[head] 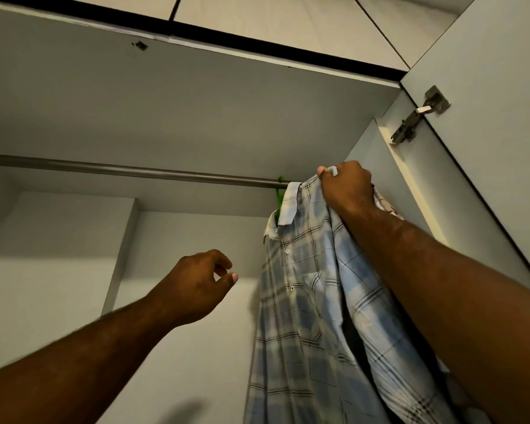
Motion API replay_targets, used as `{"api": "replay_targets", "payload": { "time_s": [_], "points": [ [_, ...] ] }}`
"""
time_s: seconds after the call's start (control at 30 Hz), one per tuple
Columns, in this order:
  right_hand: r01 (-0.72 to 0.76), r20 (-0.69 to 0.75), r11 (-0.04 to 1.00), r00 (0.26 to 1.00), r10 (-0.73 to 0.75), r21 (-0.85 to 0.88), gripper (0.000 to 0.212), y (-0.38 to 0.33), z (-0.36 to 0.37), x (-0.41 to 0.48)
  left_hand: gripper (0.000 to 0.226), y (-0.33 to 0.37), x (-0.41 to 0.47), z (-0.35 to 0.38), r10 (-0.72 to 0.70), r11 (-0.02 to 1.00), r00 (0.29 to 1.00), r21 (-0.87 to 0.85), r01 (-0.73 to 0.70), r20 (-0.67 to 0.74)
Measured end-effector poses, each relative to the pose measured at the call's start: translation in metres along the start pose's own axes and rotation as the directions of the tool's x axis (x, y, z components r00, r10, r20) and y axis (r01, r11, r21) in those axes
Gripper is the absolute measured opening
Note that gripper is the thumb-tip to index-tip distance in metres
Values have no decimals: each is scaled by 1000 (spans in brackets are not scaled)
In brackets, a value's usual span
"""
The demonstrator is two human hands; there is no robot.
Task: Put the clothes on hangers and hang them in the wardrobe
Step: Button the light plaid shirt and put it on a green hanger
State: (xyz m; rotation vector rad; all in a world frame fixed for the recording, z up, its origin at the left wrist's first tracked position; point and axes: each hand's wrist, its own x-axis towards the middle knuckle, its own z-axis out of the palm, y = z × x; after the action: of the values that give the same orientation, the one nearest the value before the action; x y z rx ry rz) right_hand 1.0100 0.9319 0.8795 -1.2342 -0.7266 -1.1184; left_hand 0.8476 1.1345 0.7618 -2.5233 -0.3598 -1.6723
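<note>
A blue and white plaid shirt [306,301] hangs on a green hanger [278,197], whose hook sits over the metal wardrobe rail [129,171] at its right end. My right hand [346,186] grips the shirt's shoulder fabric at the top, close to the rail. My left hand [201,281] hovers in the air to the left of the shirt, fingers loosely curled, thumb near the fingertips, holding nothing. Most of the hanger is hidden under the shirt.
The wardrobe's grey top panel [196,96] lies just above the rail. The open door [499,123] with a metal hinge [419,114] stands on the right, near my right forearm. The rail to the left of the shirt carries nothing.
</note>
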Motion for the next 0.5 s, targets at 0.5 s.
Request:
{"api": "replay_targets", "payload": {
  "time_s": [0.5],
  "points": [
    [442,88,793,889,-448,-420,47,-49,-20,-87,48,-39,-44,-18,42,998,992,54,-36,-121]
  ]
}}
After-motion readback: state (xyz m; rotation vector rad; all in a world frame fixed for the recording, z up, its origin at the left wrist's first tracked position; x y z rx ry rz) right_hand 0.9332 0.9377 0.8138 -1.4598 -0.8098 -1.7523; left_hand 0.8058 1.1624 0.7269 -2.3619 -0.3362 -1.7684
